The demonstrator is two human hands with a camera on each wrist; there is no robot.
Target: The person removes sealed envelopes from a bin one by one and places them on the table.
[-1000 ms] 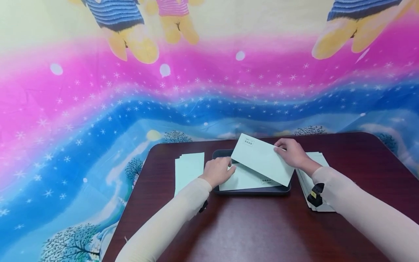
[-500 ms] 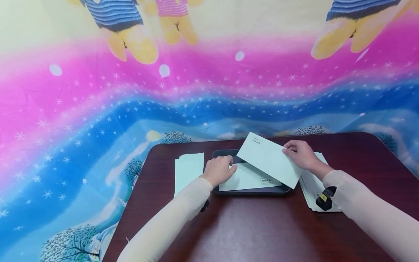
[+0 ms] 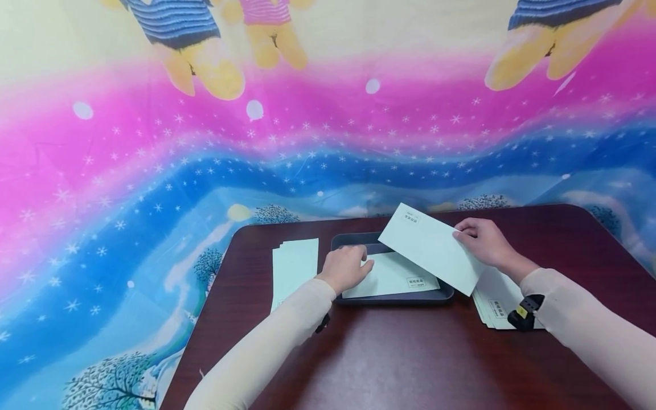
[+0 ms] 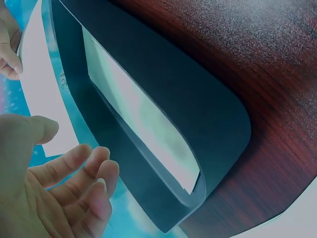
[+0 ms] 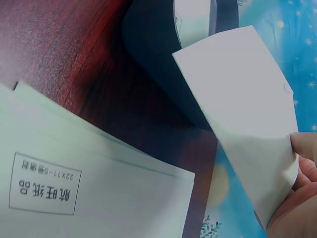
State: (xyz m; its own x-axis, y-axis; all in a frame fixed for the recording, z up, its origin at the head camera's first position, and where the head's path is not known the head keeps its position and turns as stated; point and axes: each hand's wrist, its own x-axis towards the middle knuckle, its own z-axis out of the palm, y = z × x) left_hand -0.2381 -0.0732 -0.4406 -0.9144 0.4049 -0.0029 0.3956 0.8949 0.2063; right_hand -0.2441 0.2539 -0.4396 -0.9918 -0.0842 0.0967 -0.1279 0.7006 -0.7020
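Note:
My right hand pinches a pale green envelope by its far right edge, thumb on one face. It is tilted above the right side of a dark tray, with a small printed box at its upper left corner. Inside the tray lies another envelope. Over the tray's left end hovers my left hand; its loosely curled fingers hold nothing and appear apart from the tray in the left wrist view. To the right, partly under my right wrist, a stack of envelopes lies on the table.
A second pile of pale envelopes lies left of the tray, partly covered by my left sleeve. Everything stands on a dark red-brown table. Behind its far edge hangs a patterned cloth.
My right hand has moved to the right with the pinched envelope, uncovering more of the envelope in the tray. My left hand has stayed nearly in place.

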